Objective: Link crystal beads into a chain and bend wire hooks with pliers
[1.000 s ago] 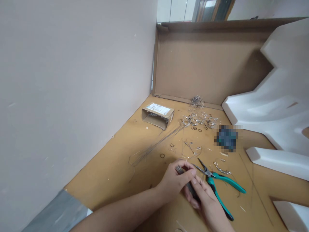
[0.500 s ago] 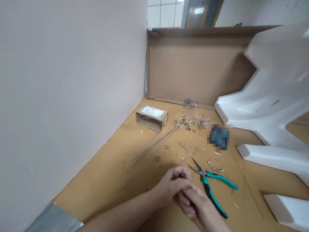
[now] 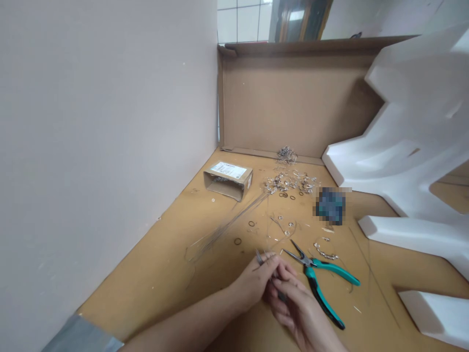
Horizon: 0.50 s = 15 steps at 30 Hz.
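Observation:
My left hand (image 3: 256, 283) and my right hand (image 3: 291, 303) meet low in the middle of the view, fingers pressed together. A slim grey metal tool with a pointed tip (image 3: 259, 257) pokes out past the left fingers. More grey metal shows under the right thumb, so it seems to run through both hands; its kind is mostly hidden. Just right of the hands lies a pair of long-nose pliers (image 3: 318, 276) with green and black handles, jaws apart. Ahead are small silver pieces on thin wire (image 3: 282, 226) and a dark ring (image 3: 238, 241).
An open small cardboard box (image 3: 227, 181) stands at the table's back left. Nearby lie a bundle of thin wires (image 3: 230, 227) and a heap of small metal bits (image 3: 289, 183). A blurred dark object (image 3: 330, 206) is to the right. White moulded foam (image 3: 414, 230) borders the right side, cardboard (image 3: 293, 102) the back.
My fingers have shifted; the grey metal tip now sticks out farther at the left hand, and more grey shows in the right. The whole view has moved slightly.

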Available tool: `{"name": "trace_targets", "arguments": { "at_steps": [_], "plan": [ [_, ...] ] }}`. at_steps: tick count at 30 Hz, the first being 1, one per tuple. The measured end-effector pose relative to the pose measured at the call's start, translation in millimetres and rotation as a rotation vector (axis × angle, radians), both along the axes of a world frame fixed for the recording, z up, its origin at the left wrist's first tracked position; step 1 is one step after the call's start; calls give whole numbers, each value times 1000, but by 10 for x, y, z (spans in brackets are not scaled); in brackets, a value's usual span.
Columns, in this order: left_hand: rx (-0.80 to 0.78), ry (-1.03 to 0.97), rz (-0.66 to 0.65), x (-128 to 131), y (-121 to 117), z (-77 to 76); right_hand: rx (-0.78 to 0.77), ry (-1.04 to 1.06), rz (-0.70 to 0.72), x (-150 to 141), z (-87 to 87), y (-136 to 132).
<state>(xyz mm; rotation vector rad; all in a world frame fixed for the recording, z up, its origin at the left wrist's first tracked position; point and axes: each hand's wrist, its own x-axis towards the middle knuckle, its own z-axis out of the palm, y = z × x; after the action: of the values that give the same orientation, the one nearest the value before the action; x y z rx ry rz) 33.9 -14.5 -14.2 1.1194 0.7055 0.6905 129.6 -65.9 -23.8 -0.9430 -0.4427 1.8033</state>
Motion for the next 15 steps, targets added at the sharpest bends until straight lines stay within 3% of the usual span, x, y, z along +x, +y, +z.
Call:
{"name": "trace_targets", "arguments": {
  "at_steps": [2, 5, 7, 9, 10, 11, 15],
  "plan": [
    [-84, -39, 58, 27, -5, -47, 54, -116, -38, -12, -47, 27],
    [-212, -204, 150, 33, 43, -72, 235, -507, 95, 109, -38, 94],
    [-266, -331, 274, 6, 117, -54, 387, -908, 220, 320, 71, 193],
    [-316, -416, 359, -35, 199, -28, 500, -1508, 291, 604, 235, 363],
    [-344, -434, 362, -56, 233, -21, 477, -1850, 335, 751, 316, 476],
    [-373, -436, 343, -73, 259, -20, 435, -1968, 358, 890, 385, 604],
    [-402, -425, 220, -83, 283, -80, 291, -2211, 476, 1239, 451, 1135]
  ]
}}
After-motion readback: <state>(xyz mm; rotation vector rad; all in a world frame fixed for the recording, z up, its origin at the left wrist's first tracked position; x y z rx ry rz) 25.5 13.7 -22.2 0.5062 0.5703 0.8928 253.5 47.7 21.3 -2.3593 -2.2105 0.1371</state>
